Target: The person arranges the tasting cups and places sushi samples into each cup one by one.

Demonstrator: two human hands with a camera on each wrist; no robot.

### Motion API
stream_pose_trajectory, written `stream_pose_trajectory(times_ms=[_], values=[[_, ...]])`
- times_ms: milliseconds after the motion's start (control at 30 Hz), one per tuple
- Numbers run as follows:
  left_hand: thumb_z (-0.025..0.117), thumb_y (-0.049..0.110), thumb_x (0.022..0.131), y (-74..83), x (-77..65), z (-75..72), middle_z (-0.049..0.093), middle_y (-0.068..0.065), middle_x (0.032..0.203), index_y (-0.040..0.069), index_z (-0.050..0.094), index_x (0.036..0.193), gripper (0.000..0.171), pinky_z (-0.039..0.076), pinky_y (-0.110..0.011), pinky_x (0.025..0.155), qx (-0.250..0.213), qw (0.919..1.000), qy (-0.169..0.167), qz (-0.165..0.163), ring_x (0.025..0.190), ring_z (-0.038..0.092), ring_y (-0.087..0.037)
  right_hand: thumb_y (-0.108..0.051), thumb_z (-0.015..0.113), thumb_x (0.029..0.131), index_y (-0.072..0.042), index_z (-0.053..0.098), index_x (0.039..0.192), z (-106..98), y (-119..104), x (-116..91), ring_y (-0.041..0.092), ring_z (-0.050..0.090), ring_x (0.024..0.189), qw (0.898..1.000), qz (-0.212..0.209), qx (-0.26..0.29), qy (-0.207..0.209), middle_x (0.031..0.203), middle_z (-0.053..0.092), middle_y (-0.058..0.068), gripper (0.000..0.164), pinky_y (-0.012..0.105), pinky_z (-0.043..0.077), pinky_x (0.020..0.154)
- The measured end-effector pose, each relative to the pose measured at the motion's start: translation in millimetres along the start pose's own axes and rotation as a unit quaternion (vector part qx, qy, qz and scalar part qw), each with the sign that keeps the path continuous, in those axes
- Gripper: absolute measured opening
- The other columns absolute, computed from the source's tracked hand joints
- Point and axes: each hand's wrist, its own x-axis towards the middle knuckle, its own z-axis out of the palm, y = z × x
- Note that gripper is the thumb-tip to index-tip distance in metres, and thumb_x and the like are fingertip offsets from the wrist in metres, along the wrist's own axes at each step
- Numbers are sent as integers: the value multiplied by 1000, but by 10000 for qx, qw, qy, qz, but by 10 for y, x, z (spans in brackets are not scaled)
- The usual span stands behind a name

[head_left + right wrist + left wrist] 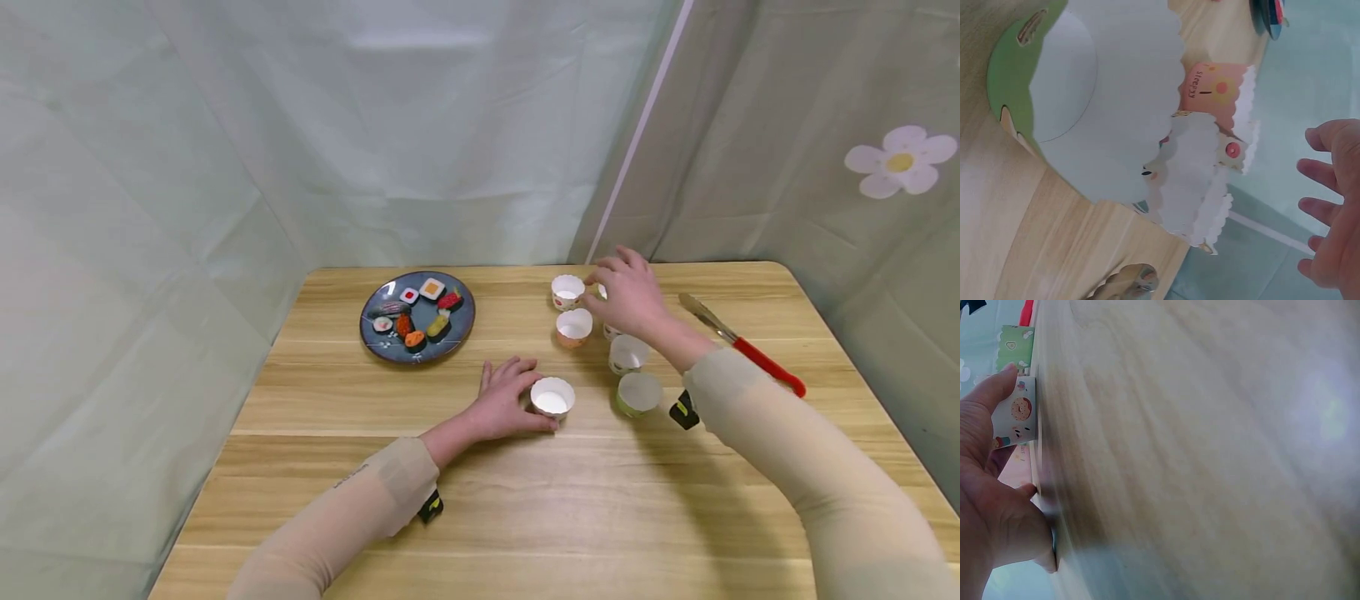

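Note:
My left hand [504, 407] pinches a white paper baking cup [552, 397] between thumb and fingers near the middle of the table. In the left wrist view this cup [1017, 412] shows a printed doughnut. My right hand [626, 292] is above the back cups, fingers apart and loosely bent, with nothing in them. Around it are a white cup [567, 292], an orange-pink cup [573, 327], another white cup [628, 354] and a green cup [639, 393]. More cups are partly hidden under the right hand. The green cup [1013, 94] looms large in the right wrist view.
A dark blue plate [375, 343] at the back left carries several sushi pieces [431, 289]. On the right lies a knife [765, 365] with a red handle and metal blade. Pale curtains [480, 125] hang behind the wooden table [322, 400].

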Motion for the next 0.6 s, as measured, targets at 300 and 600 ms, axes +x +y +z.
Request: stream_pose_trajectory(times_ms=[300,600], values=[[88,54,76,-6,5,11,38,-7,160,18,63,135,74,-6,-66,119,-8,10000,-8,-38,153,19,-34,-36,71,94,-11,73,120,-74,-52,-74,44,18,151,9993,-357,-88,115,149,51,18,36,65,14,120],[88,54,75,4,6,3,38,-7,160,18,63,135,74,-6,-66,119,64,10000,-19,-58,153,18,-34,-42,71,94,-12,72,124,-109,-119,-174,43,18,151,9971,-721,-245,-42,151,49,17,42,66,17,119]])
